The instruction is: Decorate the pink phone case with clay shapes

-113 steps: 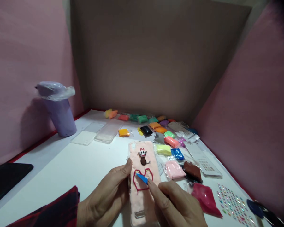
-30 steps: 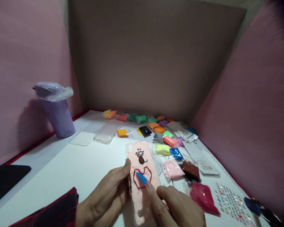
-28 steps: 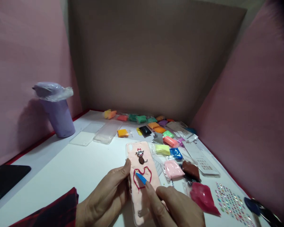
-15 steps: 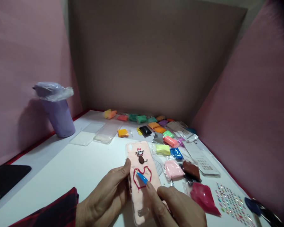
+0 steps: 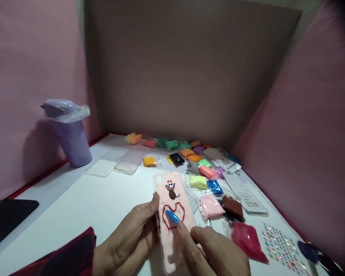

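Observation:
A pink phone case point(image 5: 172, 188) covered in pink clay lies on the white table point(image 5: 89, 203). On it are a small clay cat figure point(image 5: 171, 189) and a red heart outline point(image 5: 174, 217). My left hand point(image 5: 126, 241) grips the case's left edge, thumb tip against it. My right hand point(image 5: 215, 253) pinches a blue sculpting tool point(image 5: 172, 216), whose tip rests inside the heart outline.
Several coloured clay packets point(image 5: 198, 165) lie behind and to the right of the case. Clear phone cases point(image 5: 117, 163) and a lilac cup point(image 5: 70, 134) sit at the left. A gem sticker sheet point(image 5: 281, 247) lies at the right. A dark phone point(image 5: 5, 218) is at far left.
The case has shifted slightly left and tilted since the earliest frame. Over the last second the blue tool's tip has barely moved inside the heart.

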Demonstrator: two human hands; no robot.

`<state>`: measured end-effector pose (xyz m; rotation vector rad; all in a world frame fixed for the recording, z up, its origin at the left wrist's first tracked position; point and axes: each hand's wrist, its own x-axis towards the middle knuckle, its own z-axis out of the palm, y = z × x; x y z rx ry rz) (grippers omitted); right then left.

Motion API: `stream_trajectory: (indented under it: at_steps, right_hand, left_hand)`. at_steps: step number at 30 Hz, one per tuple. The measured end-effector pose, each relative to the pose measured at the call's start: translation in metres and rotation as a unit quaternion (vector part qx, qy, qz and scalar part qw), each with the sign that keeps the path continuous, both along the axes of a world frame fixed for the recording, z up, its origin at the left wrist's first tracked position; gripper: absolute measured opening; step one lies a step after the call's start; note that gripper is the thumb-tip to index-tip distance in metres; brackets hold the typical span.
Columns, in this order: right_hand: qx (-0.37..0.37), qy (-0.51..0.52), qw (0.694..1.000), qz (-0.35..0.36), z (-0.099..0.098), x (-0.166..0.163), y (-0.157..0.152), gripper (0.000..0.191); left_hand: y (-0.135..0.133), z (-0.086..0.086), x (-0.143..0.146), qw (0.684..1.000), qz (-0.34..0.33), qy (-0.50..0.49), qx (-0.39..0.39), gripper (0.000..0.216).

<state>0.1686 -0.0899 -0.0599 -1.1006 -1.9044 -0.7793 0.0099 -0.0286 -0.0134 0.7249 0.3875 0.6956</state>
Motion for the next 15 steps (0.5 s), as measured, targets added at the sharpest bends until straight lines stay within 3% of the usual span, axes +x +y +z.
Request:
stream_trajectory:
  at_steps: [9,15]
  right_hand:
    - [0.011,-0.026,1.000,-0.001,-0.0044,-0.0020,0.0008,0.026]
    - [0.010,-0.009,1.000,-0.001,0.0041,0.0019,-0.0001,0.029]
  left_hand:
    - [0.0006,-0.0011,-0.0018,1.000,-0.008,0.000,0.008,0.039]
    - [-0.0008,0.0006,-0.0013,1.000,-0.009,0.003,0.005,0.034]
